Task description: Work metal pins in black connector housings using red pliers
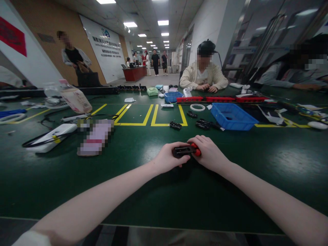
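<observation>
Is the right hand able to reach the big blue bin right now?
Probably yes, once freed: the right hand and left hand both grip the black and red part, and only bare table lies between it and the blue bin.

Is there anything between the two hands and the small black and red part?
Nothing visible does. The left hand and the right hand both grip the black and red part directly, one at each end, over the green table.
</observation>
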{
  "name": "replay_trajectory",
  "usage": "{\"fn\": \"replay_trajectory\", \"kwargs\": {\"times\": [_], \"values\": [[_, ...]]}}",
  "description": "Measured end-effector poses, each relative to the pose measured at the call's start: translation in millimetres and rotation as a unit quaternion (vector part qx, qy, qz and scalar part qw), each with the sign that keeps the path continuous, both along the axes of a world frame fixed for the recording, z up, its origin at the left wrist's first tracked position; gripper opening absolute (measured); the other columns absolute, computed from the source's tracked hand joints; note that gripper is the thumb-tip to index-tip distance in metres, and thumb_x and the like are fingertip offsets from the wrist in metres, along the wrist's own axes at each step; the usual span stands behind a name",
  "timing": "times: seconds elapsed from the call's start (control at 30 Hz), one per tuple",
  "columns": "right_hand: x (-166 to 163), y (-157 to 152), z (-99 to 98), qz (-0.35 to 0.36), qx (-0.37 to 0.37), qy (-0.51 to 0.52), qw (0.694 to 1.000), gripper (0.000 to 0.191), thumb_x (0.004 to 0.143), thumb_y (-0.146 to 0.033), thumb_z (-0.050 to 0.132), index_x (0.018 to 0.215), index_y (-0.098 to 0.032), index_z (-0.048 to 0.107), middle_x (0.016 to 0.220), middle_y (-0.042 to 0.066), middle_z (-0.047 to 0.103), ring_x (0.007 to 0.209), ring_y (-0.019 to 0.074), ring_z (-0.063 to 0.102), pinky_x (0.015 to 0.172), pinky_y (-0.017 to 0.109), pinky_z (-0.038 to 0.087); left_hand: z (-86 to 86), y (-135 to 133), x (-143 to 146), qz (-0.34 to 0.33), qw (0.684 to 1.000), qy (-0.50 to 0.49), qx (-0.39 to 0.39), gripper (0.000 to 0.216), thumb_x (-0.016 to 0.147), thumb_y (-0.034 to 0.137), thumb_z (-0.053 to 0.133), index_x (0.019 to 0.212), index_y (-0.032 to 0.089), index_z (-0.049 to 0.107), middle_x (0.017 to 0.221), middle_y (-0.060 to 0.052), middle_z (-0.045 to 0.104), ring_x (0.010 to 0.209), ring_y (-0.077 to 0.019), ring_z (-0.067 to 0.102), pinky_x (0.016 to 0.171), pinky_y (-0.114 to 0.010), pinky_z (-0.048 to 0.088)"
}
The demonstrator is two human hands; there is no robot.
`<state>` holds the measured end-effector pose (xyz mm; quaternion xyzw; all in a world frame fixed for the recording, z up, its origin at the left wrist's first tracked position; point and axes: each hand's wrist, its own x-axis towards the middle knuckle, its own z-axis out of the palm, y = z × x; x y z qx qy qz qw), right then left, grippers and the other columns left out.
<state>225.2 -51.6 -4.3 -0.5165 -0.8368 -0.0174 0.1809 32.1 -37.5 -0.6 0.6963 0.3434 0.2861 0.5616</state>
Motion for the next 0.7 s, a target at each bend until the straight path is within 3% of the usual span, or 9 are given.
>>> {"fn": "replay_trajectory", "kwargs": {"times": [0.2,0.5,0.6,0.7], "values": [[4.1,6.1,-6.7,0.030,0.005,0.069,0.997,0.048,0.075,-0.027,0.064,0.119,-0.017,0.050,0.107,0.010,0.060,0.104,0.0270,0.055,0.095,0.047,0.038,1.1,1.8,0.7,0.010,1.000,-0.006,-0.011,0.040,0.078,0.011,0.066,0.117,0.010,0.060,0.076,-0.002,0.067,0.052,-0.0065,0.059,0.054,-0.020,0.052],[37.8,8.2,7.1,0.099,-0.015,0.091,0.991,0.068,0.069,-0.046,0.073,0.128,-0.023,0.049,0.129,0.012,0.054,0.123,0.0313,0.046,0.101,0.051,0.036,-1.6,3.4,-2.3,-0.010,1.000,0.000,0.003,0.037,0.078,0.020,0.068,0.114,0.012,0.061,0.079,-0.004,0.067,0.058,-0.0092,0.061,0.056,-0.021,0.053],[54.7,11.8,2.4,0.108,-0.038,0.075,0.991,0.072,0.065,-0.050,0.075,0.128,-0.023,0.050,0.127,0.012,0.056,0.119,0.0304,0.050,0.098,0.049,0.040,-0.5,3.4,-2.9,-0.015,1.000,0.009,0.005,0.038,0.079,0.024,0.068,0.115,0.013,0.060,0.079,-0.003,0.067,0.058,-0.0092,0.061,0.057,-0.022,0.053],[62.2,14.0,-3.4,0.109,-0.048,0.072,0.990,0.065,0.067,-0.047,0.073,0.122,-0.020,0.052,0.116,0.011,0.061,0.108,0.0275,0.057,0.091,0.045,0.046,3.8,2.2,-2.1,-0.010,1.000,0.021,0.000,0.037,0.079,0.022,0.067,0.114,0.012,0.060,0.075,-0.002,0.066,0.054,-0.0078,0.059,0.055,-0.021,0.052]]}}
